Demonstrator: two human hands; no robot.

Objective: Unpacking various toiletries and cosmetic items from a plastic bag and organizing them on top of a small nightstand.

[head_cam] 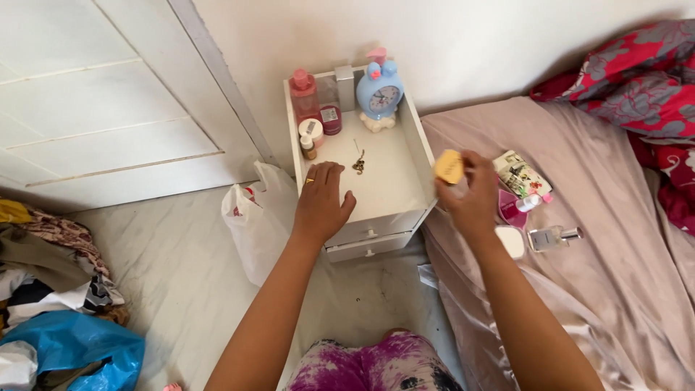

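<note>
Purple-print lap (376,366) sits lowest in view, and both your arms reach up from it. Your left hand (321,201) lies flat on the white nightstand (413,156), fingers loosely spread, holding nothing, near the front edge. Just beyond it there's a small dark trinket (358,165), long axis running front to back; could be an earring, too tiny to tell. Your right hand (472,194) pinches a yellow disc (449,167) at the nightstand's right rim, its flat face turned toward you. Bottles (316,108) and a blue clock (380,93) stand at the back, and more toiletries (532,206) lie on the bed (601,268).
</note>
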